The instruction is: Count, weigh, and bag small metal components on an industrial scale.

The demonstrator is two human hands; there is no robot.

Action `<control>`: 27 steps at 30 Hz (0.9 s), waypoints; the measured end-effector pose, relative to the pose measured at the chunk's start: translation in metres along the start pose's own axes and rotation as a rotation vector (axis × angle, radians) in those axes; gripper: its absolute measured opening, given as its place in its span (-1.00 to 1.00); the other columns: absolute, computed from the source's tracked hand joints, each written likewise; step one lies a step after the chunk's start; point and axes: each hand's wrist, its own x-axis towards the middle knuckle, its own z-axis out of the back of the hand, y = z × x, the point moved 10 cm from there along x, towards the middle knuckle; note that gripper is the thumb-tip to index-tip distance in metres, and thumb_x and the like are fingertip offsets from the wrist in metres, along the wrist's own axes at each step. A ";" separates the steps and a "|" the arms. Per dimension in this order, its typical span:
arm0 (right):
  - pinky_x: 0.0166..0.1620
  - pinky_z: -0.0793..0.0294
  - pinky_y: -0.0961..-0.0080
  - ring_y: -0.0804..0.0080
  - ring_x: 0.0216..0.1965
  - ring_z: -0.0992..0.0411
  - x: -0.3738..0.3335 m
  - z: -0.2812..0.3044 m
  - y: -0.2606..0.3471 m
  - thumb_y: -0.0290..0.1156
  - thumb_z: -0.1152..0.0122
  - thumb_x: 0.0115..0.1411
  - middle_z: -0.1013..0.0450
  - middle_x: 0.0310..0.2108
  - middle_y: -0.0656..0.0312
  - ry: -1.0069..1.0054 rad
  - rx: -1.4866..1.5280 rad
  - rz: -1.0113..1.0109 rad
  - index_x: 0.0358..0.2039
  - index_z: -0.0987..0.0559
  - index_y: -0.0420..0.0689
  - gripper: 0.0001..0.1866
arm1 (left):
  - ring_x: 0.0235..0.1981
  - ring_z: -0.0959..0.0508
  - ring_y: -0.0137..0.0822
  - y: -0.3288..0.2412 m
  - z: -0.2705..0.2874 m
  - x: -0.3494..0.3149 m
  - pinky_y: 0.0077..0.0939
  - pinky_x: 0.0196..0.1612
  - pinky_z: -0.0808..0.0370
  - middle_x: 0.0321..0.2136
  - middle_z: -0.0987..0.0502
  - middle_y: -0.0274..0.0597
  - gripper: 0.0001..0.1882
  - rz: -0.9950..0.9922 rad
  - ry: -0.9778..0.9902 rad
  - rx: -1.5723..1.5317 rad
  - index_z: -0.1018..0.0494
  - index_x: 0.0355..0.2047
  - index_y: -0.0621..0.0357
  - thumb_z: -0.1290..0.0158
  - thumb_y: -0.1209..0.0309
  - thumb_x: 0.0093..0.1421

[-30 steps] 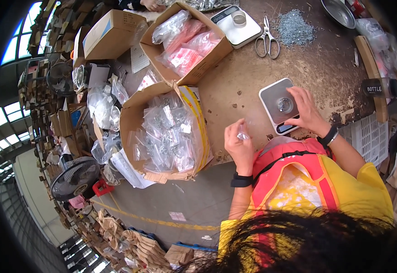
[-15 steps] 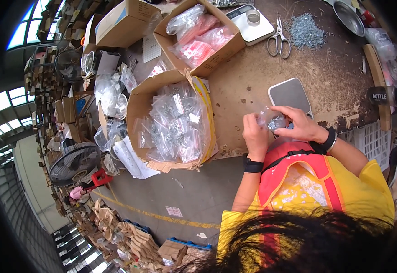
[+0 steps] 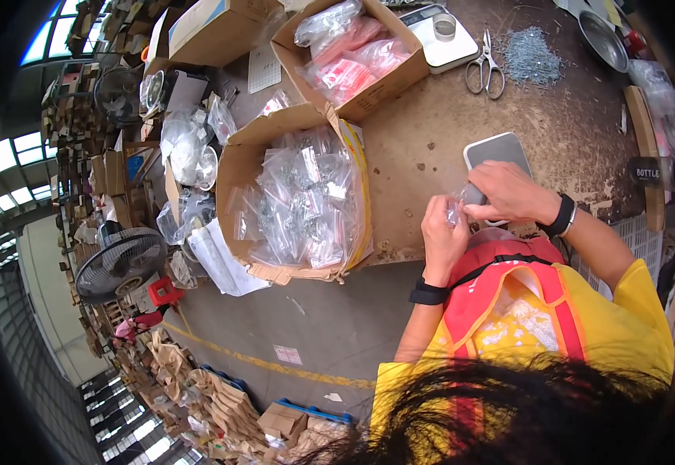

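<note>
A small clear plastic bag (image 3: 453, 211) is pinched between my two hands at the table's front edge. My left hand (image 3: 443, 236) is closed around its left side. My right hand (image 3: 510, 191) has its fingers curled at the bag's upper right, hiding part of it. Just beyond the right hand lies a small scale with a grey plate (image 3: 500, 150), partly covered by that hand. Left of my hands stands an open carton (image 3: 233, 174) holding many clear zip bags with small metal pieces (image 3: 302, 205).
Farther back are a carton (image 3: 384, 85) of red and clear bags, a white scale (image 3: 439, 53) with a small round cup (image 3: 444, 28), scissors (image 3: 486, 68), a pile of screws (image 3: 532, 56) and a metal bowl (image 3: 602, 40). A black bottle (image 3: 651, 170) is at right.
My right hand has turned over the bag, its fingers now curled at the top. The metal pieces seen in the bag before are now hidden. The view has shifted slightly.
</note>
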 end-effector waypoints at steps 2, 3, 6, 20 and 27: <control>-0.25 -0.48 0.04 -0.18 -0.36 -0.48 0.011 0.001 0.001 0.06 -0.30 0.13 -0.49 -0.47 -0.12 0.046 -0.053 -0.027 -0.41 -0.52 -0.29 -0.45 | -0.31 -0.52 0.18 0.006 -0.004 0.001 -0.14 -0.25 -0.47 -0.35 -0.49 0.11 -0.86 0.008 0.037 0.003 -0.45 -0.29 0.31 -0.13 0.55 0.14; -0.28 -0.48 0.01 -0.22 -0.42 -0.48 0.018 -0.005 -0.001 0.10 -0.27 0.13 -0.47 -0.54 -0.15 0.149 -0.077 -0.085 -0.48 -0.53 -0.31 -0.41 | -0.31 -0.52 0.19 0.009 -0.005 0.001 -0.14 -0.25 -0.47 -0.35 -0.49 0.12 -0.86 0.003 0.050 0.014 -0.45 -0.29 0.32 -0.12 0.55 0.14; -0.31 -0.49 -0.01 -0.25 -0.46 -0.49 0.022 -0.014 -0.015 0.13 -0.23 0.14 -0.47 -0.60 -0.20 0.272 -0.077 -0.165 -0.53 -0.56 -0.32 -0.38 | -0.30 -0.52 0.17 0.021 -0.011 0.005 -0.15 -0.22 -0.47 -0.33 -0.48 0.10 -0.86 0.035 0.080 0.003 -0.44 -0.28 0.32 -0.11 0.53 0.16; -0.05 -0.47 0.12 -0.12 -0.12 -0.48 -0.153 0.133 -0.356 -0.21 -0.47 0.04 -0.48 -0.18 -0.14 -0.472 -0.184 -0.889 -0.07 -0.49 -0.22 -0.47 | -0.60 -0.40 -0.63 0.095 -0.018 0.004 -0.70 -0.55 -0.29 -0.55 -0.47 -0.45 -0.82 0.448 0.070 -0.373 -0.56 -0.08 0.15 -0.09 0.40 0.36; 0.04 -0.44 0.14 -0.11 -0.04 -0.44 -0.083 0.165 -0.388 -0.37 -0.49 -0.03 -0.45 -0.12 -0.07 -0.621 -0.143 -0.710 -0.02 -0.46 -0.16 -0.45 | -0.62 -0.36 -0.64 0.082 -0.021 0.009 -0.71 -0.56 -0.23 -0.61 -0.43 -0.46 -0.80 0.465 0.089 -0.281 -0.56 -0.10 0.17 -0.10 0.34 0.37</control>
